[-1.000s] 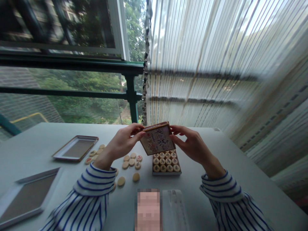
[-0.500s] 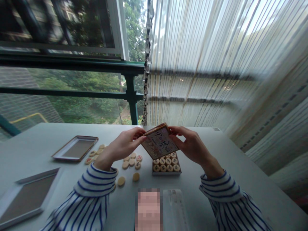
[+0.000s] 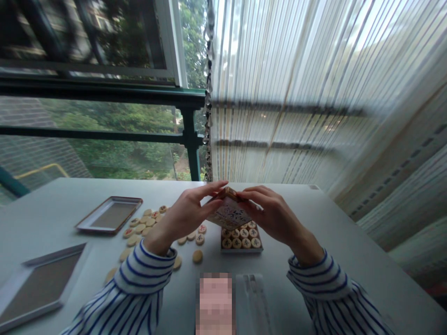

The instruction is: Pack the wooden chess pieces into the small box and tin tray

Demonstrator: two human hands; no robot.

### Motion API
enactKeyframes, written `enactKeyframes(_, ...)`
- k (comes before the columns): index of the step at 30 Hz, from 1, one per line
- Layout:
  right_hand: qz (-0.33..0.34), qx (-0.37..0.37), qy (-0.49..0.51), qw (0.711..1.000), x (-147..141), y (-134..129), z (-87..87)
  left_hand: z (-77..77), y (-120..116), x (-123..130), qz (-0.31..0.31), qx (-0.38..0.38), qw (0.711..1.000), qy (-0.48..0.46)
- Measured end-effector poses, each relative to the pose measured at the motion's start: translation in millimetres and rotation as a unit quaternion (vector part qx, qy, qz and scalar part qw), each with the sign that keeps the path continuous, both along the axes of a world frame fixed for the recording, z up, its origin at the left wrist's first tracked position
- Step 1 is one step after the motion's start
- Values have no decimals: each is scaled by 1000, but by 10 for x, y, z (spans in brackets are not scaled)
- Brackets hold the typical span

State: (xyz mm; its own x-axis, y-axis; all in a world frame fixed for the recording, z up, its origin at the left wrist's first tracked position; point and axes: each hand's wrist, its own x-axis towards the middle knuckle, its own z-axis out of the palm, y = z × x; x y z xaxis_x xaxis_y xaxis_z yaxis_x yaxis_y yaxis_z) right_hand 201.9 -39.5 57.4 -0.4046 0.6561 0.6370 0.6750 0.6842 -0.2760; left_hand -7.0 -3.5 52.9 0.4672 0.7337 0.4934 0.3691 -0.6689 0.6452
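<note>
Between my two hands is a box lid (image 3: 228,213) with dark characters on its printed face, tilted with one corner toward the window. My left hand (image 3: 186,211) grips its left side, thumb on the face. On the right side, my right hand (image 3: 274,211) has its fingers and thumb closed on the lid. Below the lid sits a box of xiangqi pieces (image 3: 240,251), round wooden discs in rows; its far part is hidden by the lid. Loose xiangqi pieces (image 3: 150,222) lie around my left forearm, some showing red or black characters.
A brown-rimmed shallow tray (image 3: 108,215) lies at the far left, with a larger white-edged tray (image 3: 45,288) nearer. A clear plastic item (image 3: 254,298) and a pixelated rectangle (image 3: 215,302) are at the front. Behind the white table (image 3: 321,223) hangs a string curtain (image 3: 279,70).
The lid has turned and tipped in my hands, its face now more foreshortened. My left hand has moved right, uncovering more loose pieces to its left.
</note>
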Motion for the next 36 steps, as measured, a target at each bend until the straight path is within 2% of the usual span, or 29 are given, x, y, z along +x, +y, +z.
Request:
enactKeyframes(8,-10,7,-9,1000,-17,-18,18,-12,21,-6,-17,-5,999,-28)
enactKeyframes(13,-34,-2,-7,999,44,4,13,-35,79,-80,-7,-48,997,-64)
enactKeyframes(17,-55,-4,4,998,110,28,-5,-42,133,-158,6,-53,995,-82)
enactKeyframes(24,-55,-6,17,998,134,46,-22,-33,157,-189,0,-80,990,-112)
enactKeyframes(36,-47,-40,126,990,142,76,-63,-76,174,-154,-22,-135,980,-142)
